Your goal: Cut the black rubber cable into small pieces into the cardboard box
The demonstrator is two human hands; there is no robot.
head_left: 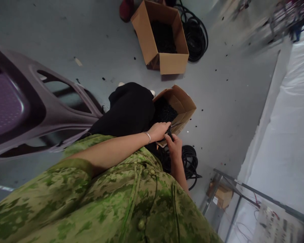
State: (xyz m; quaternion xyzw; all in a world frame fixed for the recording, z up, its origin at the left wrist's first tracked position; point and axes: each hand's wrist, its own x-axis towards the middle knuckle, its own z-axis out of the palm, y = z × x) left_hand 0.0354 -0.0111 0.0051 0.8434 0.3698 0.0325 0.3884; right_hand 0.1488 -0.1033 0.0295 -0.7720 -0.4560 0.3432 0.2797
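My left hand [160, 131], with a silver bracelet at the wrist, is closed over a strand of black tubing, mostly hidden beneath the fingers. Close against it, my right hand [175, 145] is closed on a small black-handled tool [170, 133] with a thin shiny part; its exact kind is unclear. Both hands are at the near edge of an open cardboard box [184, 101]. Many small black pieces [166, 110] lie inside this box. A coil of black tubing [190, 162] rests on the floor beside my right forearm, partly hidden.
A larger open cardboard box [173, 64] holding black pieces stands ahead, beside another black coil [196, 40]. A purple-grey plastic chair [63, 91] is at left. Metal framing [238, 184] and white sheeting [276, 135] are at right. Black scraps dot the grey floor [218, 101].
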